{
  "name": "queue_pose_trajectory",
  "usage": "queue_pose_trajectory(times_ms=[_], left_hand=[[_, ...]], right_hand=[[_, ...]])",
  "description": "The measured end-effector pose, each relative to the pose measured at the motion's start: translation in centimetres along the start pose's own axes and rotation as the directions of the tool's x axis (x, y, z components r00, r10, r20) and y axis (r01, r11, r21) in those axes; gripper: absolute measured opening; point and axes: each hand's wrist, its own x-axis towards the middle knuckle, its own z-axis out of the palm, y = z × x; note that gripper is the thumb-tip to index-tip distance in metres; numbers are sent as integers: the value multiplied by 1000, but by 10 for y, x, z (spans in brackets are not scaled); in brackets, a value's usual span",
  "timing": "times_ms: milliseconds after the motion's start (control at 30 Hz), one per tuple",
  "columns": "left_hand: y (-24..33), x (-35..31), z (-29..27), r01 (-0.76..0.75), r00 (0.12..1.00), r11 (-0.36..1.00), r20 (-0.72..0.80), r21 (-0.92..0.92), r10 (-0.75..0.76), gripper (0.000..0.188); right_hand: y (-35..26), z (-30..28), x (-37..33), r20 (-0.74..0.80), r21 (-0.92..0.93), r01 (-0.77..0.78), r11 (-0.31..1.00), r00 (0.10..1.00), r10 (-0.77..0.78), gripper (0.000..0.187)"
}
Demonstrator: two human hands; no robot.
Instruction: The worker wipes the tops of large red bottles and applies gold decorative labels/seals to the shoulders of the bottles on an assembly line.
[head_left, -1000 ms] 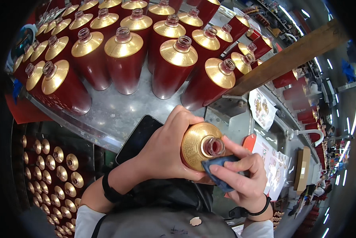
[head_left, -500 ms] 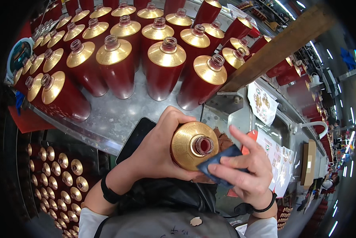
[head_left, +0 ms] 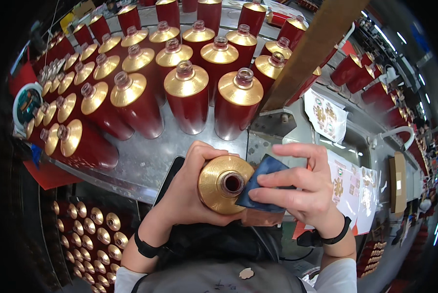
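Between my hands, at the middle, is a bottle (head_left: 211,183) with a gold patterned shoulder and an uncapped clear neck pointing up at me. My left hand (head_left: 182,193) wraps round its left side, thumb and fingers closed on it. In my right hand (head_left: 309,190) a thin, dark blue, flat square piece (head_left: 272,165) is pinched between the fingers. Its left edge meets the gold shoulder beside the neck. Just under the blue piece shows a reddish-brown thing (head_left: 263,218), mostly hidden.
Rows of dark red bottles with gold shoulders (head_left: 186,93) crowd the metal table (head_left: 146,154). A wooden post (head_left: 309,53) rises right of them. Printed sheets (head_left: 346,185) lie at the right by a sink with a white tap (head_left: 395,133). More bottles (head_left: 89,227) stand low at the left.
The blue piece has turned more upright, and its edge has shifted from the front of the shoulder to its right side. The view has shifted too; my left hand keeps its grip.
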Motion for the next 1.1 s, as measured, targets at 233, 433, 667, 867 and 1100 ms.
queue_pose_trajectory(times_ms=[233, 433, 667, 867, 1100], left_hand=[[9, 4, -2, 22, 998, 996, 58, 84, -27, 95], [-2, -2, -4, 81, 993, 996, 89, -31, -78, 100], [-6, -10, 1, 134, 990, 975, 70, -177, -123, 106], [-9, -10, 2, 109, 992, 965, 86, -238, -91, 110], [-5, -7, -2, 99, 991, 980, 107, -175, -81, 110]], right_hand=[[2, 8, -7, -67, 149, -42, 988, 996, 52, 25], [25, 10, -18, -125, 72, -197, 978, 971, 205, 28], [-15, 0, -24, 195, 505, -628, 593, 751, 631, 29], [-19, 20, -16, 81, 406, -529, 745, 833, 547, 26], [12, 18, -15, 186, 274, -607, 746, 794, 579, 26]])
